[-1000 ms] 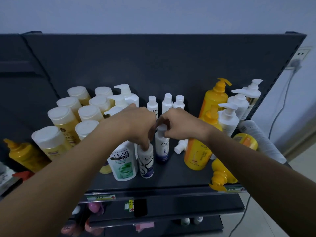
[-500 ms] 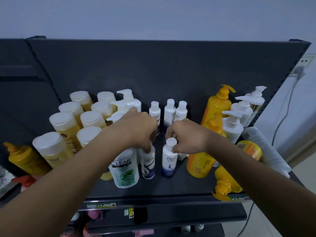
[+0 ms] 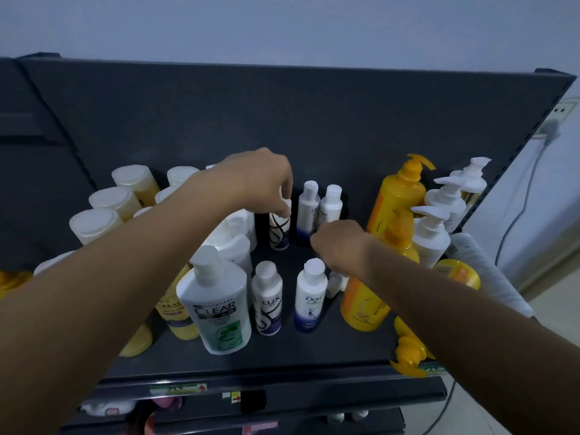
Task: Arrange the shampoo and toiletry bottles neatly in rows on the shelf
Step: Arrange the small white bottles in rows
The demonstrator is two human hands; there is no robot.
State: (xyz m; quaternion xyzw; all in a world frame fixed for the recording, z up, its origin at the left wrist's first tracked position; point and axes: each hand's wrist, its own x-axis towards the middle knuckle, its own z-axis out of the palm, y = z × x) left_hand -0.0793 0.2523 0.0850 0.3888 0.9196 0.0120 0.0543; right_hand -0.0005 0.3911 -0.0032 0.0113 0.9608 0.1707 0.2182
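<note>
A person's two bare arms reach over a dark shelf (image 3: 314, 356) crowded with toiletry bottles. The left hand (image 3: 257, 180) hangs at the back of the shelf, its fingertips (image 3: 284, 211) pinched down onto the cap of a small swirl-patterned Lux bottle (image 3: 279, 230), which stands upright directly under it; whether the grip is firm cannot be told. Just to the right of that hand stand two small Dove bottles (image 3: 309, 211) side by side against the back panel (image 3: 282, 114). The right hand (image 3: 340, 243) hovers lower and nearer the camera, fingers curled loosely inward and pointing left, holding nothing that shows; its fingertips lie just in front of the rear Dove pair. Directly below this hand stands a front Dove bottle (image 3: 310, 298), upright, apart from the hand, and beside it to the left a front Lux bottle (image 3: 268, 299). Left again, under the left forearm, stands a large white Clear shampoo bottle (image 3: 218, 309). Behind the right wrist rise yellow pump bottles (image 3: 397, 196) and white pump bottles (image 3: 431, 233). Beyond the left forearm, white-capped yellow bottles (image 3: 103, 222) cluster in rows. A yellow pump bottle on its side (image 3: 408, 353) lies at the shelf's front edge, below the right forearm.
</note>
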